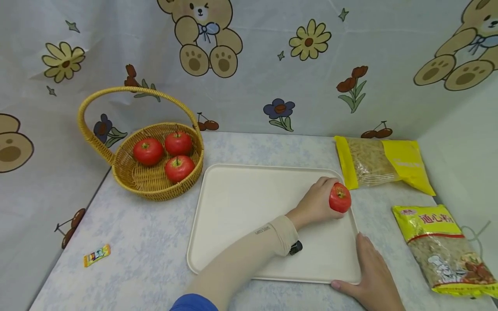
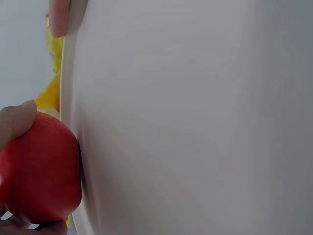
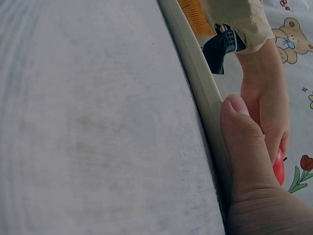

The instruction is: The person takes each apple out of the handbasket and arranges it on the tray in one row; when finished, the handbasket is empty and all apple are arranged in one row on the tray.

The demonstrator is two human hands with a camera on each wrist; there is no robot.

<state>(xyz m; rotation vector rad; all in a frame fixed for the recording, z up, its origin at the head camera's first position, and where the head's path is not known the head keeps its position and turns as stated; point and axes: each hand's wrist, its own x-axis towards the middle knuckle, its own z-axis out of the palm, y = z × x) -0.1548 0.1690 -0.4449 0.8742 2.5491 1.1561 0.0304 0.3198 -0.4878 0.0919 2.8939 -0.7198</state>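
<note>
My left hand (image 1: 317, 205), reaching across from the lower left, grips a red apple (image 1: 340, 198) at the right side of a cream tray (image 1: 249, 207). In the left wrist view, the thumb lies on top of the apple (image 2: 41, 171), with fingertips below it, close to the tray's rim. Whether the apple touches the tray, I cannot tell. My right hand (image 1: 375, 274) rests against the tray's near right corner, thumb at the front edge and fingers along the right edge. The right wrist view shows the straight thumb (image 3: 244, 139) against the rim.
At the back left stands a wicker basket (image 1: 155, 196) with a tall handle and 3 red apples inside. Two yellow food packets, one at the back (image 1: 406, 162) and one nearer (image 1: 443, 252), lie right of the tray. A small wrapped candy (image 1: 97, 255) lies at the left.
</note>
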